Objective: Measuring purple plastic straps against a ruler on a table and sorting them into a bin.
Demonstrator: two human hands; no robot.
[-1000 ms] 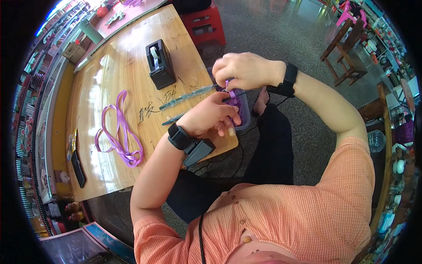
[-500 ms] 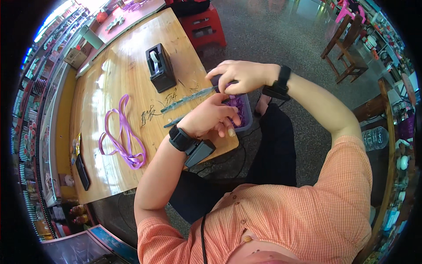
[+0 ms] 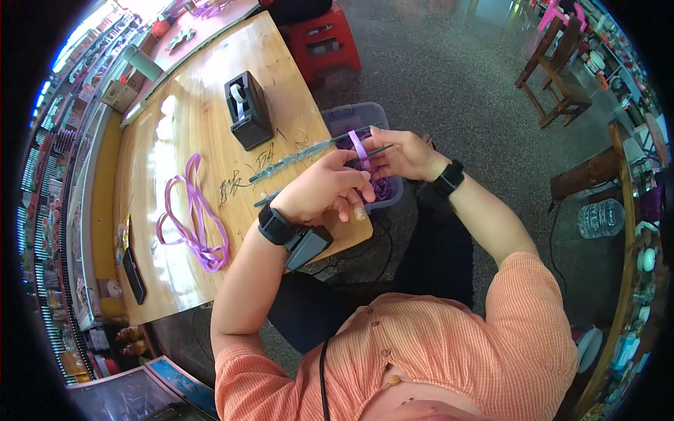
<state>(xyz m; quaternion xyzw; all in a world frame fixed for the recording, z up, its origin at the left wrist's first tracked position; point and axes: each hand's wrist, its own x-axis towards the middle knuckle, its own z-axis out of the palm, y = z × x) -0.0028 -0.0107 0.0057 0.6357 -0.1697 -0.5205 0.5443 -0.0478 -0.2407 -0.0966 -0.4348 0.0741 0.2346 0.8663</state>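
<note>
My left hand point(image 3: 330, 184) is closed above the table's near right corner, fingers curled around thin dark rods. One long rod with a clear, glossy sleeve point(image 3: 291, 161) slants past its far side. Another rod's end point(image 3: 265, 199) sticks out beside the wrist. Across the rods' right ends hangs a narrow purple ribbon strip point(image 3: 359, 149). My right hand point(image 3: 408, 156) is at these ends, its fingers bent at the ribbon; its exact grip is partly hidden. Below both hands sits a clear plastic tub point(image 3: 397, 188) holding purple ribbon pieces point(image 3: 382, 189).
On the wooden table point(image 3: 210, 105) are a black tape dispenser point(image 3: 250, 116), a loose coil of purple ribbon point(image 3: 193, 217) and a black phone-like slab point(image 3: 133, 275). A red stool point(image 3: 324, 45) stands beyond; a wooden chair point(image 3: 554, 74) is at the far right.
My right hand has swung right and turned, its fingers now pointing left. The purple strip now shows between my hands. My left hand has shifted slightly left.
</note>
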